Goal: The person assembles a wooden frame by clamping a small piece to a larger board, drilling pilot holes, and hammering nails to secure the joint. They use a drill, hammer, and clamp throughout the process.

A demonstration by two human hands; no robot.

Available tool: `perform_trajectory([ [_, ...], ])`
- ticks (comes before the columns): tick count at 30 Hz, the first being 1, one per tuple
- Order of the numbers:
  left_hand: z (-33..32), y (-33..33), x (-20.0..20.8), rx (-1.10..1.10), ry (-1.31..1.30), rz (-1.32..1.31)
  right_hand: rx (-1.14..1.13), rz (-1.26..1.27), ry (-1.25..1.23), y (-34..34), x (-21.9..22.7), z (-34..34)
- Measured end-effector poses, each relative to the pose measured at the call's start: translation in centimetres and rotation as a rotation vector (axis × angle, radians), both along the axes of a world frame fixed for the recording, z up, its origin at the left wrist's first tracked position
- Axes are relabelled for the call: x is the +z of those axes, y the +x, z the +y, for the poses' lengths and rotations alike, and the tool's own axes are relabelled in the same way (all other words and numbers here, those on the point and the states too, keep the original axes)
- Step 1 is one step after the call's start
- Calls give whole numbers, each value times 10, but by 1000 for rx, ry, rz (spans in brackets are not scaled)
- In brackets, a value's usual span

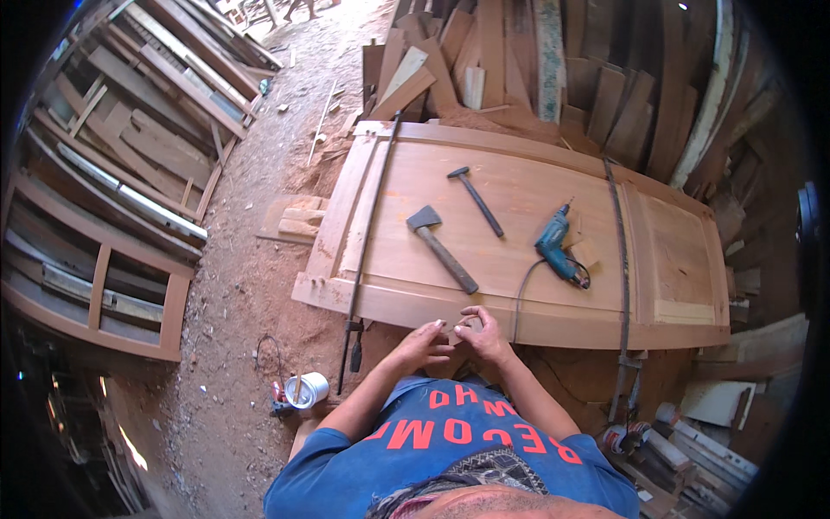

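My left hand and my right hand meet in front of my body, just off the near edge of a wooden panel door. Both have bent fingers with the tips drawn together. Anything pinched between them is too small to make out. On the door, nearest my hands, lies a hatchet with a wooden handle. Farther back rests a dark hammer. To the right, a teal power drill lies on its side, its cord trailing over the near edge.
Two long bar clamps cross the door. A white tub with a stick in it stands at my left on the sawdust-covered ground. Wooden frames lean at far left, and stacked boards fill the back.
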State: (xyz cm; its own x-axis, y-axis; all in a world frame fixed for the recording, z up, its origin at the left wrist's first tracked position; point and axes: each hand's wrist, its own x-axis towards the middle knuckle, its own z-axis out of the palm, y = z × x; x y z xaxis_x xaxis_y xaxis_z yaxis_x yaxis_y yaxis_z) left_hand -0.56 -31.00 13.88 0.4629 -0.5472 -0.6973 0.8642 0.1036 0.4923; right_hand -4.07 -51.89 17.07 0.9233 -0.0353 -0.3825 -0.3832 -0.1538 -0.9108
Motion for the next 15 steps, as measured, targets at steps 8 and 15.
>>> perform_trajectory([
  [8,-125,-33,-9,-182,-135,-29,12,-143,-45,-81,-12,-96],
  [15,-201,-63,-5,-359,-75,-82,-149,-75,-277,-143,33,-149],
])
